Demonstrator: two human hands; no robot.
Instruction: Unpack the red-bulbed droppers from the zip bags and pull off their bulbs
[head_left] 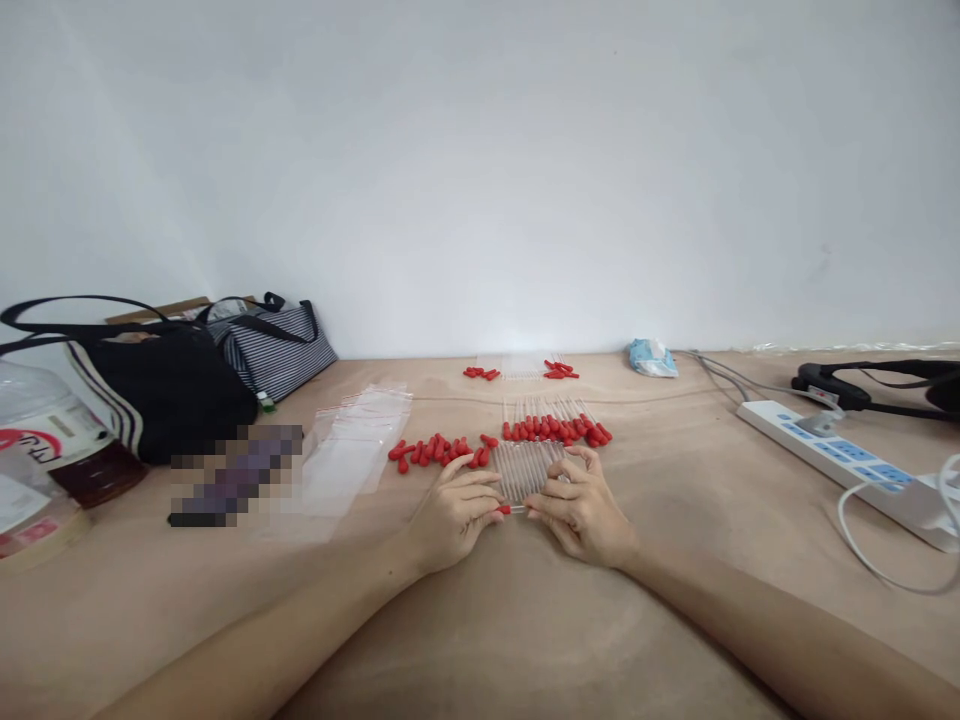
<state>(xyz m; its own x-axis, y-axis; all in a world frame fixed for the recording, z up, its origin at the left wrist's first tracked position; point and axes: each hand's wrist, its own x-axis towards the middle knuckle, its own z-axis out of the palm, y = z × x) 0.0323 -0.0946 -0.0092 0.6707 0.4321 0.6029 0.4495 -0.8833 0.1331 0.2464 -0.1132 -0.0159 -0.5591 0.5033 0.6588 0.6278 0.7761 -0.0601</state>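
Between thumb and fingers, my left hand (pixel 459 512) pinches a red rubber bulb (pixel 505 510). My right hand (pixel 581 508) is closed on a thin clear glass tube (pixel 519 510), whose left end meets the bulb; how far it sits inside I cannot tell. Just beyond both hands lies a row of bare clear tubes (pixel 525 470), side by side. Loose red bulbs (pixel 435 450) are heaped beyond my left hand. Farther back lie several droppers (pixel 555 428), tubes with red bulbs on their near ends.
Clear zip bags (pixel 345 450) lie left of the bulbs. At the wall are more tubes (pixel 521 366) and bulbs (pixel 560 370). A bottle (pixel 90 440), black bag (pixel 165 390) and striped bag (pixel 277 345) stand left. Right are a tissue pack (pixel 652 358), power strip (pixel 840 460) and cables.
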